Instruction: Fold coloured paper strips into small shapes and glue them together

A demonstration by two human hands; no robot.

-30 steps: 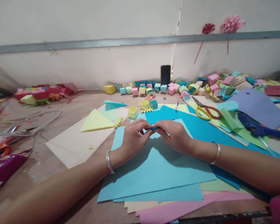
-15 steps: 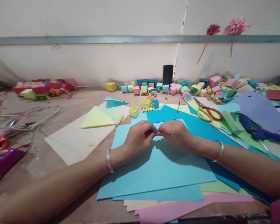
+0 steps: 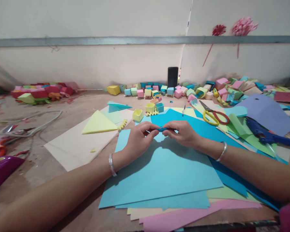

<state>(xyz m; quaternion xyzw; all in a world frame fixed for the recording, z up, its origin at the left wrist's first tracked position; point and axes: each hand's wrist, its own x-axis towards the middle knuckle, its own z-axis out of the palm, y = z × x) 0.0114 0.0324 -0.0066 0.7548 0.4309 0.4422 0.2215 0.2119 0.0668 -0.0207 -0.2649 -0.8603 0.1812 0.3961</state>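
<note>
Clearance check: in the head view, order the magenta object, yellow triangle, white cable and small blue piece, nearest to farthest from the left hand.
From the left hand:
1. Small blue piece: held, also by the right hand.
2. Yellow triangle: left of the hand.
3. White cable: farther left.
4. Magenta object: at the left edge.

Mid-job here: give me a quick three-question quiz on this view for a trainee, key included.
1. What do the left hand and right hand pinch between them? A) a yellow box B) a small blue piece C) a pink sheet
2. True or false: the black phone stands upright behind a row of paper boxes.
3. Fill in: the scissors have one ____ handle loop and one ____ handle loop.

Key: 1. B; 2. True; 3. yellow, red.
</note>
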